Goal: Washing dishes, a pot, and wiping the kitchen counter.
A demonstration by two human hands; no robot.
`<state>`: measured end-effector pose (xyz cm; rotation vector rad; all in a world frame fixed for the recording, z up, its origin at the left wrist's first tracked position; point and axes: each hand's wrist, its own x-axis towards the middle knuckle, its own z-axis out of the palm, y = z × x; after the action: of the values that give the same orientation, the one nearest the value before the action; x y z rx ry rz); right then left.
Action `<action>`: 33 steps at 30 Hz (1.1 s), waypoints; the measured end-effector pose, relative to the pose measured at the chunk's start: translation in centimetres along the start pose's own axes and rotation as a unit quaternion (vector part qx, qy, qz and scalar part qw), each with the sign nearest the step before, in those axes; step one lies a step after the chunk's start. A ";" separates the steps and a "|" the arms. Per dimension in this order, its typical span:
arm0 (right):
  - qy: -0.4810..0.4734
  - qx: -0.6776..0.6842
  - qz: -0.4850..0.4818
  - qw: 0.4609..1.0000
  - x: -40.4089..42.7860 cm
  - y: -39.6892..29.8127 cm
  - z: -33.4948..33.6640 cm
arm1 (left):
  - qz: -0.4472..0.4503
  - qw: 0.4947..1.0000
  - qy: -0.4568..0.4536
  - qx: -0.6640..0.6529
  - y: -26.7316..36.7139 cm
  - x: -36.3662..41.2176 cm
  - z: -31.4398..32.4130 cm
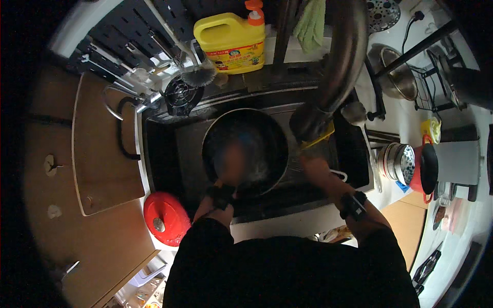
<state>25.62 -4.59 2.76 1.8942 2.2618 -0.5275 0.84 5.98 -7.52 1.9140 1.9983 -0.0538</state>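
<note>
A round dark pan (265,154) lies in the black sink (192,161). My left hand (233,161) is over or inside the pan, so blurred that its fingers and anything in them cannot be made out; a bluish smear shows just beyond it. To the pan's right, my right hand (312,163) is low in the sink, near a yellow-edged item (319,139) under the dark spout-like tube (308,121). Its fingers are indistinct, and whether it touches that item is unclear. Both wrists wear dark bands.
Behind the sink stand a yellow jug with an orange pump (235,48) and hanging utensils, with a scrub brush (198,75). A red lid (165,219) rests at the left front corner. On the right are a ladle (354,111), stacked bowls (400,163) and a red pot (425,169).
</note>
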 end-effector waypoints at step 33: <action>-0.029 0.157 -0.275 0.948 1.5 3.6 4.0 | 0.333 0.803 -0.494 -0.021 -1.9 -5.6 0.4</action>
<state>28.39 -4.14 -2.01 1.2938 2.7959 -1.0528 -0.83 0.33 -6.69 1.8427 0.6038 -0.6563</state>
